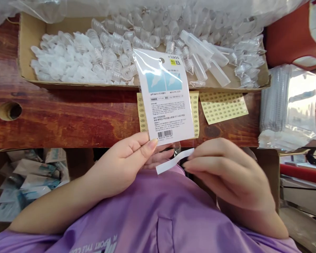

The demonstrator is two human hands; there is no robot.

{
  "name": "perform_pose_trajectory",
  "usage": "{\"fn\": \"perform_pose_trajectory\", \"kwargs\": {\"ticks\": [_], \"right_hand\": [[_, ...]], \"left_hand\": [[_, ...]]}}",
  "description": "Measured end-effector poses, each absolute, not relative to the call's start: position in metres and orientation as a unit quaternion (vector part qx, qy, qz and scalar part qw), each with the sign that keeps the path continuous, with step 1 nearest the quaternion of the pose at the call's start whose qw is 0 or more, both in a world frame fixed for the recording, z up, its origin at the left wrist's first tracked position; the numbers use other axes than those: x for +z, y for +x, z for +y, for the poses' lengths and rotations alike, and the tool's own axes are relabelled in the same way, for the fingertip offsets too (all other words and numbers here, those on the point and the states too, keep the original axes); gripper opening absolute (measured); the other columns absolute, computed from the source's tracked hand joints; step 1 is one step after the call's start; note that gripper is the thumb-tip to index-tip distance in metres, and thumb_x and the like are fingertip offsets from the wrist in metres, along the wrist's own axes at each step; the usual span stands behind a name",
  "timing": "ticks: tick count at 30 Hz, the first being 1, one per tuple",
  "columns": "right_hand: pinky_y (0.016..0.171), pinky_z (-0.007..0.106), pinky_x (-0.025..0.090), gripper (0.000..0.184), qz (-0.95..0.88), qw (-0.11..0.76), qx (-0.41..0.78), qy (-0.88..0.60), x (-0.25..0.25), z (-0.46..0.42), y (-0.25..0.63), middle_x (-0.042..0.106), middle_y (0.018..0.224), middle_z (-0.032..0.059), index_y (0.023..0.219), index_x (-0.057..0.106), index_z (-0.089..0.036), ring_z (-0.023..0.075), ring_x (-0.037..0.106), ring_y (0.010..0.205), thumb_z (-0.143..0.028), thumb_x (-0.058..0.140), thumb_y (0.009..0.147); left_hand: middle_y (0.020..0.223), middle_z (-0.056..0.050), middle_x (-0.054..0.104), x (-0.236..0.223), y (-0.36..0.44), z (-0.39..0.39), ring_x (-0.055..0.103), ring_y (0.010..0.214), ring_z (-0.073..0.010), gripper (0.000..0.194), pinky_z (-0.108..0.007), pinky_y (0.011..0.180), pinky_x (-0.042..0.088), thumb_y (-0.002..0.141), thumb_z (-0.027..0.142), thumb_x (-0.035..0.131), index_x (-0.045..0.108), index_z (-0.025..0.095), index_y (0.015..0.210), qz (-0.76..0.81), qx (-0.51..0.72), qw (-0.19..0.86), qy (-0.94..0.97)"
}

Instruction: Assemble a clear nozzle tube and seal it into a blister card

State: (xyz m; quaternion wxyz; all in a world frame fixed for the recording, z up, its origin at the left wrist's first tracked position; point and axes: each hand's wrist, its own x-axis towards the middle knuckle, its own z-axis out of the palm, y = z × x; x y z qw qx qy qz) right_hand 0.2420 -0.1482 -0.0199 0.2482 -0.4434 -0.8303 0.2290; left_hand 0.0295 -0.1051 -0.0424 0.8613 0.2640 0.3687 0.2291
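Observation:
My left hand (131,154) pinches the lower left corner of a clear plastic packet with a printed card (171,105), held up before me. The card shows blue pictures, small text, a barcode and a price of 1,000. Just below the packet's bottom edge, my right hand (229,168) grips one end of a thin white paper strip (168,165) between thumb and fingers. The strip's other end hangs free toward the left. Whatever lies behind the card is hidden.
A cardboard tray (81,85) of clear ribbed caps and tubes spans the back. Yellow sticker sheets (223,107) lie on the wooden table (68,119). Clear plastic bags (287,102) are stacked at right. Filled packets (34,175) sit in a box at lower left.

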Motion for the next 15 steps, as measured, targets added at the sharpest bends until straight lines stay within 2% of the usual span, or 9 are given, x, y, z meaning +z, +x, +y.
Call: {"fn": "perform_pose_trajectory", "kwargs": {"ticks": [3,6,11,15], "right_hand": [[0.068,0.027,0.049,0.017,-0.881,0.162,0.197,-0.398,-0.015,-0.135,0.222,0.065,0.091,0.0037,0.103,0.062,-0.019,0.0148,0.060,0.081,-0.017,0.047,0.094],[0.060,0.028,0.046,0.023,-0.900,0.097,0.163,-0.392,-0.016,-0.131,0.211,0.064,0.087,0.0028,0.099,0.064,-0.019,0.0154,0.057,0.073,-0.017,0.041,0.095],[0.061,0.029,0.046,0.022,-0.897,0.077,0.154,-0.408,-0.015,-0.136,0.206,0.064,0.086,0.0036,0.093,0.064,-0.015,0.0162,0.058,0.072,-0.014,0.042,0.094],[0.059,0.030,0.045,0.021,-0.889,0.055,0.130,-0.435,-0.013,-0.140,0.202,0.062,0.077,0.0034,0.088,0.065,-0.015,0.0169,0.057,0.067,-0.012,0.044,0.091]], "left_hand": [[0.126,-0.001,0.065,-0.040,0.029,-0.105,0.052,0.126,-0.0197,0.026,-0.030,0.110,0.040,0.092,0.032,0.054,0.068,0.025,0.114,0.371,0.207,0.828,0.367],[0.130,-0.001,0.063,-0.038,0.030,-0.104,0.047,0.131,-0.0185,0.028,-0.028,0.113,0.035,0.093,0.033,0.053,0.066,0.023,0.115,0.374,0.210,0.800,0.420],[0.135,-0.002,0.059,-0.036,0.034,-0.103,0.048,0.130,-0.0194,0.037,-0.027,0.111,0.037,0.094,0.034,0.050,0.059,0.019,0.126,0.371,0.214,0.776,0.462],[0.133,-0.003,0.060,-0.036,0.035,-0.103,0.046,0.131,-0.0208,0.038,-0.028,0.113,0.035,0.093,0.033,0.052,0.058,0.018,0.127,0.384,0.198,0.759,0.488]]}}
